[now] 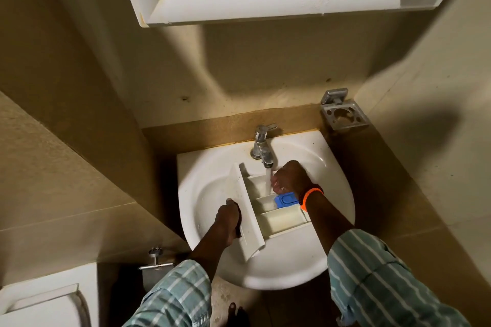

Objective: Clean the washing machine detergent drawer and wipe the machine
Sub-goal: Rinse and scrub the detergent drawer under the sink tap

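The detergent drawer [268,210] is held across the white sink [202,194], with its front panel to the left and its compartments facing up. The front panel is gripped by the left hand [229,214], fingers curled around its left edge. The right hand [289,178] is positioned over the far compartment, fingers bent inward; what is pinched cannot be told. Water is discharged from the tap [261,147] into that compartment. A blue insert [285,199] is seated at the right side of the drawer, just beside an orange wristband [309,198].
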